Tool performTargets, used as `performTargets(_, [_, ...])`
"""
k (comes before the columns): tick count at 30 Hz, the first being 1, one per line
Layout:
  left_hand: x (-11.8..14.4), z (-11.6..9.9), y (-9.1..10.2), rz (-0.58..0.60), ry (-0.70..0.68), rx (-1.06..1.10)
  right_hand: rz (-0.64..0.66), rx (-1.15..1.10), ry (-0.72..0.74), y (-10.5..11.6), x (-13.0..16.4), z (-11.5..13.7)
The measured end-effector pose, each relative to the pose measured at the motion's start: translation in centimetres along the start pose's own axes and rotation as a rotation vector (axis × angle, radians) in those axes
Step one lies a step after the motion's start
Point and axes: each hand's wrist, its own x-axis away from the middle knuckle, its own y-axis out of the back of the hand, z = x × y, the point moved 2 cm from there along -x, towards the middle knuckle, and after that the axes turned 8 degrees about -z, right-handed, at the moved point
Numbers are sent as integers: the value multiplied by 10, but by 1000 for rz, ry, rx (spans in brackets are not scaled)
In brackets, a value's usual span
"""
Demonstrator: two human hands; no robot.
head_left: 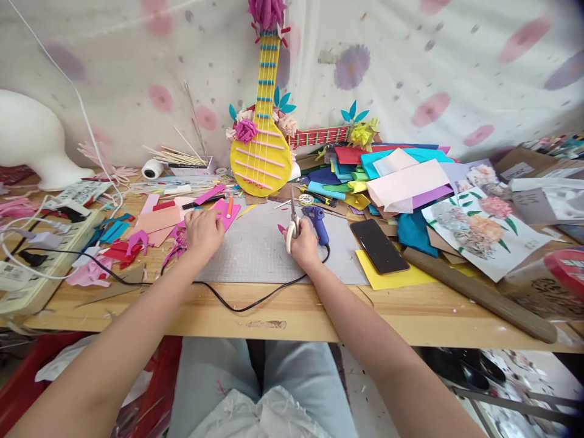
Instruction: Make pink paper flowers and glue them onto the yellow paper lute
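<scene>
My right hand grips a pair of scissors with pale handles, the blades pointing away from me over the grey cutting mat. A small magenta piece shows at the left of that hand. Just right of the scissors lies a blue glue gun, its black cord trailing across the mat. On the left, my left hand is bent over a magenta sheet and touches its edge; the fingertips are mostly hidden. An orange stick rests on this sheet. Magenta scraps lie beside the left wrist.
A yellow paper-covered toy lute stands against the curtain. Coloured sheets are piled at the right, near a black phone and a long wooden stick. A power strip with cables lies at the left.
</scene>
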Motion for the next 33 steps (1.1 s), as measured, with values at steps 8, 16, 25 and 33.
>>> performTargets(8, [-61,-2,-41,124,359,214,-12,-88,-53,0,-2,-2])
performTargets(16, [-156,-1,-75,-5,570,604,-53,-80,-69,0,-1,0])
performTargets(25, [-226,7,-94,184,690,817,-47,-62,-95,-3,-5,2])
performTargets(33, [-222,9,-100,356,542,991,-31,-21,-82,-6,-9,3])
